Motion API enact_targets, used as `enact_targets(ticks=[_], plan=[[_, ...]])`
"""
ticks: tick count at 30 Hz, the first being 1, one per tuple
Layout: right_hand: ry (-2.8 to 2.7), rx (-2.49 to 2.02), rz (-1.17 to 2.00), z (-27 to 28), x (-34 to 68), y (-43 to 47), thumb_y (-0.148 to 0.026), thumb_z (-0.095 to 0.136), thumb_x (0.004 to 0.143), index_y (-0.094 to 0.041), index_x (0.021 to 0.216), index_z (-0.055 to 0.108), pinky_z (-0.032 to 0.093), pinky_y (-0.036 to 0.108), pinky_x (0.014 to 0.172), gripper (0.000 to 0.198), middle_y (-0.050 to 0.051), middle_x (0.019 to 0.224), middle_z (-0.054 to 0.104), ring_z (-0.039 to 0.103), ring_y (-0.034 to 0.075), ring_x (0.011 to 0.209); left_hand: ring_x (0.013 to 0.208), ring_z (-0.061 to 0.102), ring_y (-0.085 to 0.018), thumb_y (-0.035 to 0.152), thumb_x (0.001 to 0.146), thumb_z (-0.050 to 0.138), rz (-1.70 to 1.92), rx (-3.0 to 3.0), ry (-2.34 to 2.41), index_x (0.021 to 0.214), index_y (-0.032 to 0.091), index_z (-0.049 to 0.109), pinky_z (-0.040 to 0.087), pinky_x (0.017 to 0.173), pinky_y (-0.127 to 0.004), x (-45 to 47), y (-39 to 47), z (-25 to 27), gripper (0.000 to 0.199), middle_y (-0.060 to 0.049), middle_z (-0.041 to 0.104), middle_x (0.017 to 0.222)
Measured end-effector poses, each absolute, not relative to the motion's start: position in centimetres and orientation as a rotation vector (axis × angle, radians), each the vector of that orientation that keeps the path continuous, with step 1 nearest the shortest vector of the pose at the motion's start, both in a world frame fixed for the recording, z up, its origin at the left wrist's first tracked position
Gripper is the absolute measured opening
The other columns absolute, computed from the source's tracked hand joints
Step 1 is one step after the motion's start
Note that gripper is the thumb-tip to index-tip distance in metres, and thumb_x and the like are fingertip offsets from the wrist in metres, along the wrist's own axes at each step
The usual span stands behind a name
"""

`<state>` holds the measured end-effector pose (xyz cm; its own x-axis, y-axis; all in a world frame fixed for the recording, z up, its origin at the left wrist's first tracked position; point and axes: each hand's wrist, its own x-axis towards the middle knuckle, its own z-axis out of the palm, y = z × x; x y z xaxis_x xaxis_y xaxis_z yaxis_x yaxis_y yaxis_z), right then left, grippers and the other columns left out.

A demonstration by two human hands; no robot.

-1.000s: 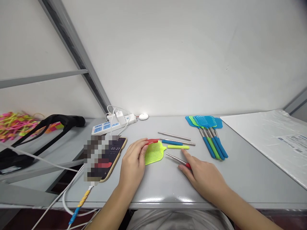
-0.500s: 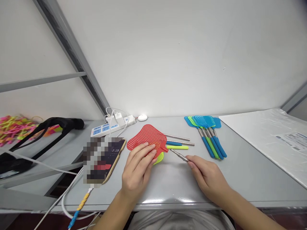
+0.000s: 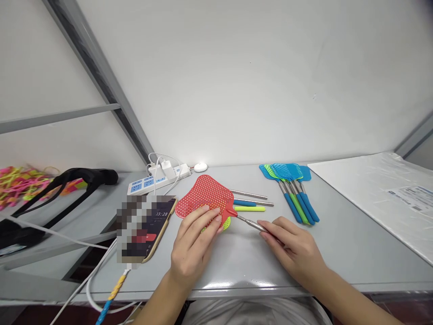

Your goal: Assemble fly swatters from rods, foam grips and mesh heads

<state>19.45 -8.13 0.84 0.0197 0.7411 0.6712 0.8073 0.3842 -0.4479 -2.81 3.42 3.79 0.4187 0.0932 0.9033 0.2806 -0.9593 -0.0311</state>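
Note:
My left hand (image 3: 193, 241) grips a red perforated fly swatter head (image 3: 208, 192) by its near side, fingers over the top and thumb hidden. Between the fingers of my right hand (image 3: 294, 248) is a slim metal rod (image 3: 252, 223), its far end hidden in my grasp. The rod's tip meets the narrow neck of the red head; how deep it sits I cannot tell. Under the red head peeks a yellow-green swatter head (image 3: 227, 224). Just behind lie a metal rod (image 3: 250, 195), a blue grip (image 3: 245, 203) and a yellow-green grip (image 3: 250, 209).
Several swatters with blue and green handles (image 3: 299, 205) lie stacked to the right, beside a white wrapped board (image 3: 365, 194). On the left are a phone (image 3: 158, 225) on a cable, a power strip (image 3: 145, 183), black straps (image 3: 84, 174) and a colourful pile (image 3: 27, 185).
My right hand has moved slightly left, bringing the rod's tip from just short of the red head's neck into contact with it. The red head has tilted a little.

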Motion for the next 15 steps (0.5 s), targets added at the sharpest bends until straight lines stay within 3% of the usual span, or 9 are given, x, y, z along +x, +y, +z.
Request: enact_targets(ticks=[15], plan=[[-1.72,-1.394,-0.147,0.79,19.65,-8.21,-0.012,0.058,0.091,-0.02,0.115,0.065,0.042,0.024,0.053,0.026,0.004,0.082,0.062,0.056,0.012,0.063,0.111,0.061,-0.026,-0.008,0.072,0.073,-1.507,-2.504,-0.252,0.106,0.005,0.07,0.056,0.087,-0.037,-3.18,3.14,3.85,0.036,-0.014,0.074,0.105]])
